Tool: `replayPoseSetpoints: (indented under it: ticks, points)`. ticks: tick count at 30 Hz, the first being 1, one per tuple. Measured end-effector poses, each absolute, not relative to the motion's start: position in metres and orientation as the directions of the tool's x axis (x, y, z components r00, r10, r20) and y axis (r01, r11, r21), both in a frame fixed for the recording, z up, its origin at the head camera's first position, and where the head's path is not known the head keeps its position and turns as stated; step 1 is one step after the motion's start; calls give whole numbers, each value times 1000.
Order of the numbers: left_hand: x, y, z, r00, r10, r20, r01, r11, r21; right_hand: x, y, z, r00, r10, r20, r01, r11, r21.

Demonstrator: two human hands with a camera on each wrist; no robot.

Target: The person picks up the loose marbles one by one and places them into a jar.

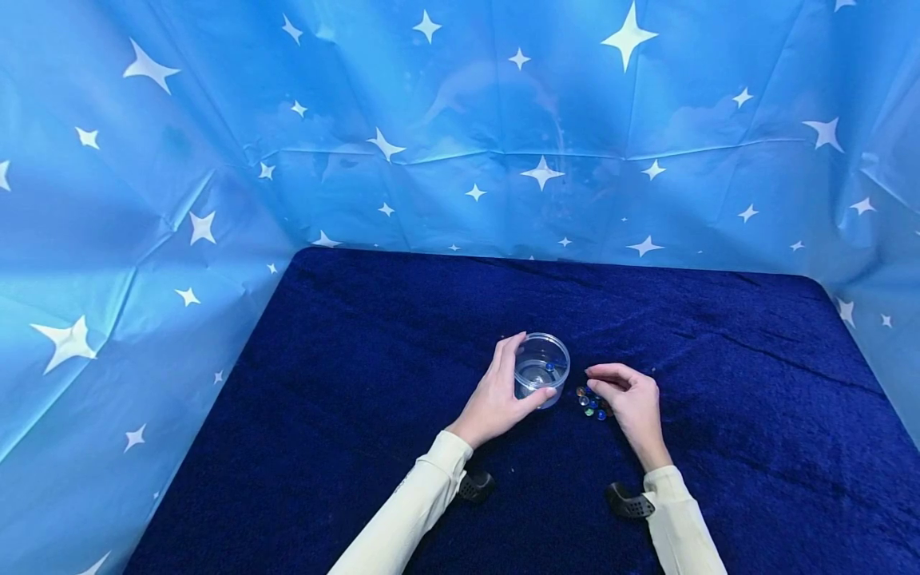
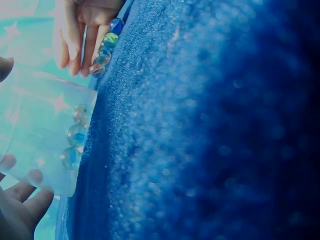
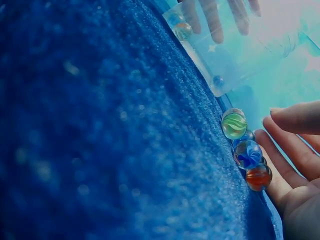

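1. Green, blue and orange-red swirls run through the glossy, see-through marbles [image 3: 248, 154], which lie clustered on the cloth under the right hand's fingertips, on the side facing the left hand.
2. The round container [image 1: 560, 384] is colourless and see-through, its open rim facing up. It sits within the left hand's grasp, a little to the left of the right fingertips.
3. Past the left thumb, my head feed shows me a blue marble [image 1: 549, 366] inside the container; from the left wrist I make out three near its bottom, washed out by glare.
4. I have the left hand [image 1: 494, 405] grasping the container, fingers round the wall away from the wrist and thumb along the near side. Its pale sleeve [image 1: 420, 487] slants in from behind it.
5. The right hand [image 1: 635, 403] is released and bent down over the cluster: on the wrist feeds I see its fingers loosely extended, the thumb apart from them. Whether it touches a marble, I cannot tell.
6. A black wrist device [image 1: 629, 501] sits behind the right hand, dark-blue cloth [image 1: 402, 335] spreads under both, and a starry light-blue backdrop [image 1: 460, 104] rises beyond the fingertips.
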State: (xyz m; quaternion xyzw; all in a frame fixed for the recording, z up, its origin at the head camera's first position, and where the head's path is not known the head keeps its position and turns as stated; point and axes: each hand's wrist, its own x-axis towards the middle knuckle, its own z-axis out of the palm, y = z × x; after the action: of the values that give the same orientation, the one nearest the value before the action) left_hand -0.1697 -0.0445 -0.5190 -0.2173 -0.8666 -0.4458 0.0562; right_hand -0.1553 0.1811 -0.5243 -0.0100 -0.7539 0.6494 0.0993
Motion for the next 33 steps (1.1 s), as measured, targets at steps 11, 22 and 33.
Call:
replayPoseSetpoints:
  ticks: [11, 22, 33]
  points:
    - [-170, -44, -519, -898, 326, 295, 430, 510, 745, -157, 182, -526, -987, 113, 117, -100, 145, -984]
    - [-170, -45, -520, -896, 326, 301, 434, 500, 750, -149, 176, -501, -994, 89, 69, -50, 199, -979]
    - [-170, -44, -520, -898, 326, 296, 430, 506, 748, -143, 174, -488, -994, 62, 85, -67, 247, -967]
